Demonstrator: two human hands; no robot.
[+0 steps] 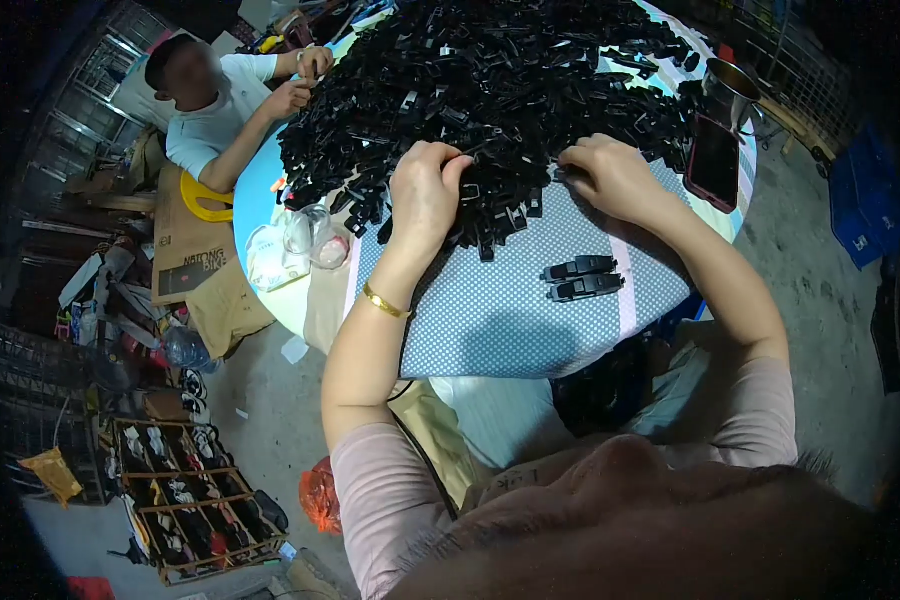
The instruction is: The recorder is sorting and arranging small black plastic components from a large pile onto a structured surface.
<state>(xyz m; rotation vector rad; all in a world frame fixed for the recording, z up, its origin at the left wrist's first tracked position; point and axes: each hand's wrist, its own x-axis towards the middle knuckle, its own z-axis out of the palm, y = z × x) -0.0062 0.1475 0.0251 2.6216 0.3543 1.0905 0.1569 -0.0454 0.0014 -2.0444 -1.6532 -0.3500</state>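
Note:
A large heap of small black plastic parts point(470, 90) covers the far side of a round table. My left hand point(425, 185) rests at the near edge of the heap, its fingers curled and the thumb pointing right among the parts. What its fingertips grip, if anything, is lost against the black pieces. To the right, my right hand point(605, 175) is at the heap's front edge with bent fingers drawn together. Its fingertips are partly hidden, and I cannot make out what they hold. Two black clip-like parts point(582, 278) lie side by side on the patterned blue-grey cloth point(510, 330) before me.
A dark phone point(713, 165) lies at the table's right, by a metal cup point(730, 85). At the left are a clear plastic cup point(328, 245) and a white packet point(273, 262). Another person point(220, 105) sits at the far left, hands by the heap. A shoe rack point(195, 495) stands lower left.

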